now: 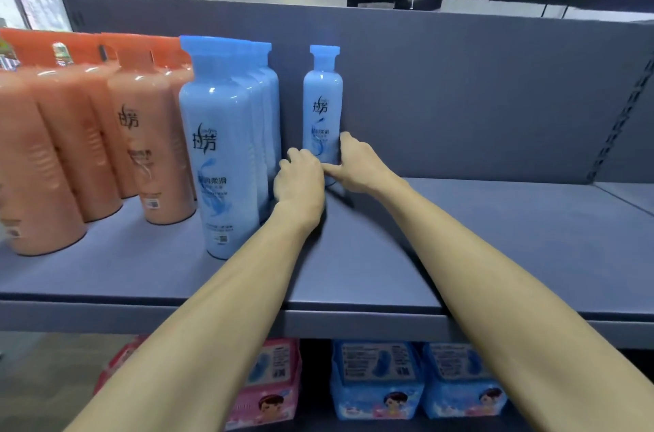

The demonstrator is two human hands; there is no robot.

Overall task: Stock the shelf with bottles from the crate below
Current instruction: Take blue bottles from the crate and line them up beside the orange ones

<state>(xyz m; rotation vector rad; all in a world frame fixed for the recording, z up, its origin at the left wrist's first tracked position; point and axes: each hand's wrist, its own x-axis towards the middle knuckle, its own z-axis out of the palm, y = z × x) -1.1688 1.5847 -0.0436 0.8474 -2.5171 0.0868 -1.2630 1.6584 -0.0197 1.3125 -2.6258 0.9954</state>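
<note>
Shelf [495, 254]: grey-blue board with a grey back panel; both forearms reach over its front edge.
Lone bottle [322, 113]: light blue with a blue cap, upright at the back of the shelf, label facing out, standing apart to the right of the blue row.
Right hand [357, 166]: curled round the lone bottle's lower part, fingers on its right side, thumb stretched across the front near the base.
Left hand [300, 180]: at the lone bottle's lower left, fingers bent at its side; whether they grip or only touch it I cannot tell. The right thumb tip meets this hand.
Blue row [226, 148]: several larger-looking blue bottles lined front to back, just left of the left hand, the front one near the shelf's edge.
Orange bottles [152, 148]: a group of upright orange bottles with orange caps filling the left part of the shelf, next to the blue row.
Lower level: pink packs [269, 392] on the left and blue packs [378, 382] to their right, under the shelf.
</note>
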